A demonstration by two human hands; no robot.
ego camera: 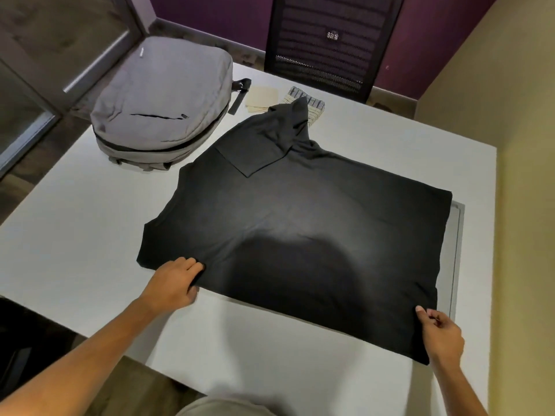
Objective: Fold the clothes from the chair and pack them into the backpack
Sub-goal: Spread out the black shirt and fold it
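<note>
Black shirt (294, 223) spread flat on white table (75, 235), sleeve folded over near collar end; grey backpack (162, 106) just beyond, far left, zipper looks shut
Left hand (174, 280) pinches near-left hem corner, fingers curled into cloth; right hand (438, 334) pinches near-right corner
Fabric looks thin, light, limp: will drape and sag, wrinkle easily, slide on smooth top
Best hold: both corners, kept taut, lift together for clean fold

A single head-worn view looks forward and steeply down from close above the counter (90, 235), taking in both forearms, the left hand (172, 283) and the right hand (440, 337).
</note>
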